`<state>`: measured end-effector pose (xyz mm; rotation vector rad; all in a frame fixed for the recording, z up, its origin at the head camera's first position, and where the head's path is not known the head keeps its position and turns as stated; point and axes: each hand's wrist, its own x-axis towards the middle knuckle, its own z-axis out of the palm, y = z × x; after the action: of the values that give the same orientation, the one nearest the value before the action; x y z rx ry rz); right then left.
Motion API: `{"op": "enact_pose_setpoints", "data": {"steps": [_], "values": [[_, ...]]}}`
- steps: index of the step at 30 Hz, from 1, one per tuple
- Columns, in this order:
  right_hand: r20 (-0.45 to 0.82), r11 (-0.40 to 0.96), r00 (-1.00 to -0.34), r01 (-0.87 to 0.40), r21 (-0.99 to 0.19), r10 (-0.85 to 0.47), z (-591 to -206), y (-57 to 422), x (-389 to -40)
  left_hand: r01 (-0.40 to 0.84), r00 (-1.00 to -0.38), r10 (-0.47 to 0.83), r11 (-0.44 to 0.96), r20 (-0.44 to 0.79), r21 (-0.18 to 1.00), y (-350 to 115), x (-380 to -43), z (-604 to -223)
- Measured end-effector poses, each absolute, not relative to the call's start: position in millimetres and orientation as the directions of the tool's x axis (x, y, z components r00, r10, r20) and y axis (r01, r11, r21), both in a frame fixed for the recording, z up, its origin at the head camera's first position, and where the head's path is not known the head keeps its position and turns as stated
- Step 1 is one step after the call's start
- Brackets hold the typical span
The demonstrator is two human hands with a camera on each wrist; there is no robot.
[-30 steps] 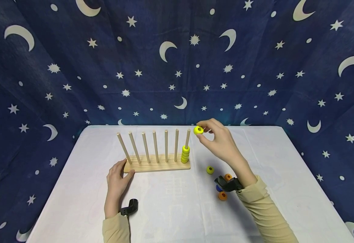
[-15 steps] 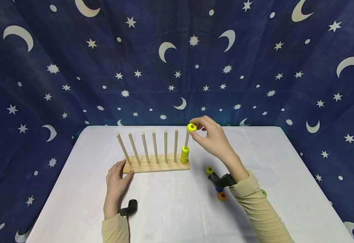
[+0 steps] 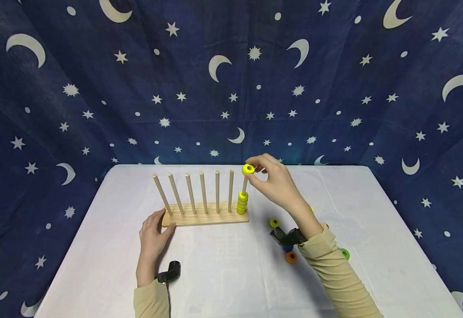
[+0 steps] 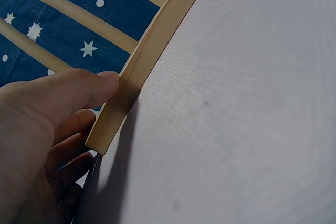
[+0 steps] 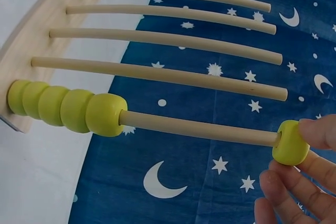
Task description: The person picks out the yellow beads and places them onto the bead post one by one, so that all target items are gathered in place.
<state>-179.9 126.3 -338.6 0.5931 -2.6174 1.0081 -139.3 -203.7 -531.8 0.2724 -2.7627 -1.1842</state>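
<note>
Smooth yellow rounded bead with a central hole (image 5: 290, 144), located at the free tip of the rightmost round pale-wood peg (image 5: 199, 128).
The right hand (image 3: 275, 182) pinches the bead between thumb and fingertips; the peg tip meets its hole, depth of entry hidden. The left hand (image 3: 153, 232) grips the left end of the long flat pale-wood base (image 3: 207, 217), thumb at the front edge, fingers curled around the end. Handling: the bead should be light, stiff and not fragile, probably painted wood; its curved face may slip if squeezed off-centre. Grasp opposite sides of the widest rim, keeping the hole clear. The stack of five yellow rounded beads (image 5: 76, 110) at the peg's foot should need no support.
</note>
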Motion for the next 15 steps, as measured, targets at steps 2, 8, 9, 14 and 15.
{"op": "enact_pose_setpoints", "data": {"steps": [2, 8, 9, 14, 15], "values": [[0.384, 0.676, -0.881, -0.462, -0.573, -0.276, -339.9, 126.3, -180.4, -0.110, -0.975, -0.217, 0.677, 0.054, 0.728, -203.6, -138.9, -532.5], [0.382, 0.675, -0.881, -0.463, -0.574, -0.279, -342.5, 125.4, -181.1, -0.101, -0.972, -0.223, 0.679, 0.073, 0.727, -203.4, -138.4, -533.3], [0.380, 0.677, -0.882, -0.460, -0.574, -0.278, -342.7, 125.2, -180.9, -0.103, -0.973, -0.222, 0.678, 0.069, 0.728, -203.4, -138.5, -533.3], [0.363, 0.689, -0.892, -0.442, -0.574, -0.270, -344.4, 124.4, -179.9, -0.108, -0.973, -0.223, 0.677, 0.064, 0.728, -203.0, -139.2, -533.4], [0.362, 0.690, -0.893, -0.441, -0.575, -0.268, -344.9, 124.5, -179.8, -0.109, -0.972, -0.225, 0.676, 0.064, 0.729, -203.0, -139.4, -533.4]]}}
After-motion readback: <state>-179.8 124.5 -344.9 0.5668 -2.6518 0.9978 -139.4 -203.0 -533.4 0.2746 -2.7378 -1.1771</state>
